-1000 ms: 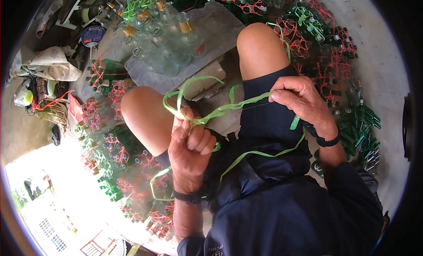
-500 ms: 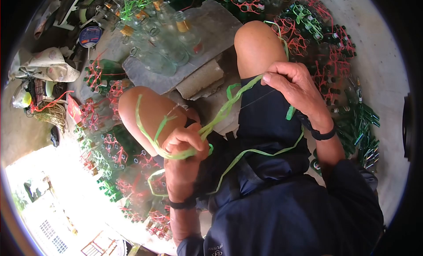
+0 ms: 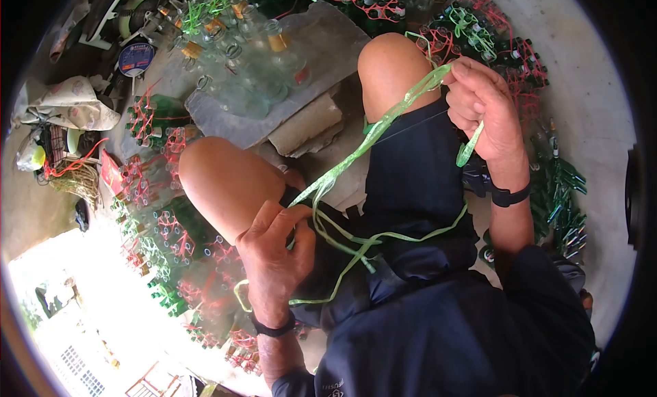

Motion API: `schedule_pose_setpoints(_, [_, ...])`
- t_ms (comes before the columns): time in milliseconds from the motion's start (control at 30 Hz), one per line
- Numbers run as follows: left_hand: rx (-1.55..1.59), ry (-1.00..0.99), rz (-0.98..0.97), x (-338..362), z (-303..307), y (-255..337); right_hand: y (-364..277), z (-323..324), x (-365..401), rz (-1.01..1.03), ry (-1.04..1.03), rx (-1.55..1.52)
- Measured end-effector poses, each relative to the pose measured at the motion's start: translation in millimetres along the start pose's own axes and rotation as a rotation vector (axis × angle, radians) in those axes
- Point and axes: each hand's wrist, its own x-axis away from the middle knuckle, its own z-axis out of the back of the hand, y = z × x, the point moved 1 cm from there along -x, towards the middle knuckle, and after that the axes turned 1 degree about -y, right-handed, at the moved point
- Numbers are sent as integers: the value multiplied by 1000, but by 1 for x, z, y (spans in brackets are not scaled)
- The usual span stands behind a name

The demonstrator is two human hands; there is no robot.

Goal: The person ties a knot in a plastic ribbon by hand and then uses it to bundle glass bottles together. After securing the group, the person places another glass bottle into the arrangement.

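Note:
A light-green plastic twine (image 3: 373, 137) runs taut on a slant between my two hands. My right hand (image 3: 482, 106), above my right thigh, is closed on its upper end, and a short tail hangs below the fingers. Lower down by my left thigh, my left hand (image 3: 274, 250) pinches the other end between curled fingers. Loose strands from the twine drape over my dark shorts and lap. Clear glass bottles (image 3: 250, 79), some with orange-yellow neck bands, stand on a grey stone slab (image 3: 321, 38) in front of my knees.
Green bottles bundled with red twine (image 3: 168, 113) stand on the left, with more bundles (image 3: 472, 31) behind my right knee. Loose green bottles (image 3: 564, 185) lie at the right. A cloth bag (image 3: 65, 103) and a round fan (image 3: 135, 60) are at the far left.
My right hand has moved up and right, stretching the twine straighter. The loop around my left fingers has gone, and loose strands now hang across my lap.

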Motion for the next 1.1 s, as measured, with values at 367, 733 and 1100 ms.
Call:
schedule_pose_setpoints(367, [48, 28, -75, 2, 2, 0, 0, 11, -20, 34, 27, 134])
schedule_pose_setpoints(733, [-110, 233, 171, 29, 32, -28, -41, 75, -33, 316, 411, 79])
schedule_pose_setpoints(1100, [-225, 247, 156, -4, 20, -16, -48, 42, -14, 298, 249, -16])
